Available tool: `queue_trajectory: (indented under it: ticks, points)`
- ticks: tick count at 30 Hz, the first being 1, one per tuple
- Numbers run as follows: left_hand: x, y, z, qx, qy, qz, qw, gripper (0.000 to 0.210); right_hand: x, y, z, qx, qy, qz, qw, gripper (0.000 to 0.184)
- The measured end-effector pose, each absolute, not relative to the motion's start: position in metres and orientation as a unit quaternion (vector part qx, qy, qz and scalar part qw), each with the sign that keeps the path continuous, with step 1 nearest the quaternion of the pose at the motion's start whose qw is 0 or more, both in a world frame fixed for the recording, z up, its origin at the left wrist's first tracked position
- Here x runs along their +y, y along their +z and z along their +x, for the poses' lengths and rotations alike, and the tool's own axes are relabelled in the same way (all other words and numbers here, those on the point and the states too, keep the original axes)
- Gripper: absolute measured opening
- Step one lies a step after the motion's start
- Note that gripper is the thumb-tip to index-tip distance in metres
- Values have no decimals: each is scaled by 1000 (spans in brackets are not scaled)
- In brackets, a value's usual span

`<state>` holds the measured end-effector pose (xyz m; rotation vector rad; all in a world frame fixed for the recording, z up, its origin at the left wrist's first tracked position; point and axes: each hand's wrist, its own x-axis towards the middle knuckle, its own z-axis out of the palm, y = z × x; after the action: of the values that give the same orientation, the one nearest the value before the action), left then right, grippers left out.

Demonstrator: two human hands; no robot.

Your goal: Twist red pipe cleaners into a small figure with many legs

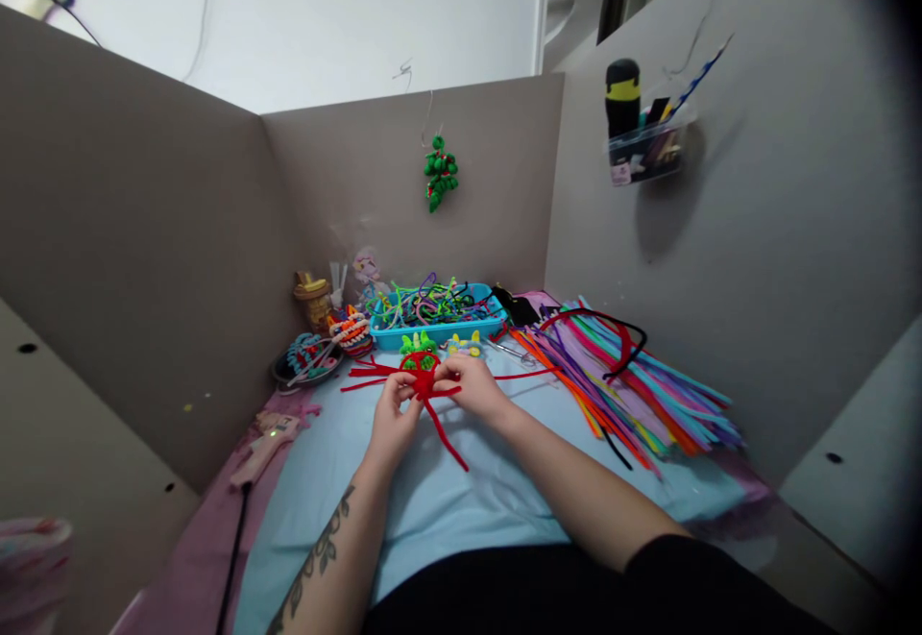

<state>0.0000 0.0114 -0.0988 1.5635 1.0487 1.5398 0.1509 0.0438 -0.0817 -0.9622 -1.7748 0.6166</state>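
Between my two hands is a red pipe-cleaner piece, with a rounded loop at its top and several loose stems sticking out left, right and down toward me. My left hand pinches it from the left. From the right, my right hand grips it with fingers bent. One red stem droops toward the cloth below. Just behind the piece sits a green pipe-cleaner figure, partly covered by the red loop. A yellow and grey-blue figure lies just beyond my right hand.
A blue tray of tangled pipe cleaners stands at the back. Colourful pipe cleaners spread on the right, near small scissors. On the left are a dark bowl and a pink corded tool. Grey panels enclose the table.
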Motion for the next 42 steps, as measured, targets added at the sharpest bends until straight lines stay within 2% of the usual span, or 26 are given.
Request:
queue_trajectory:
  ticks: [6, 10, 15, 19, 24, 37, 42]
  points:
    - [8, -94, -1, 406, 573, 617, 354, 25, 47, -82, 154, -732, 281, -398, 476, 4]
    - [12, -97, -2, 389, 576, 601, 393, 31, 52, -86, 154, -737, 288, -397, 465, 2]
    - [19, -102, -5, 403, 603, 546, 419, 37, 52, -88, 153, -763, 280, -384, 438, 13]
    - [20, -102, -5, 397, 616, 540, 415, 41, 52, -90, 152, -783, 255, -392, 411, 13]
    - [18, -101, -6, 373, 612, 548, 431, 35, 53, -90, 153, -798, 321, -361, 362, 18]
    - [25, -113, -10, 379, 570, 621, 383, 20, 49, -94, 154, -698, 435, -389, 415, 13]
    - [26, -114, -10, 389, 571, 610, 388, 23, 44, -95, 148, -685, 375, -443, 440, 12]
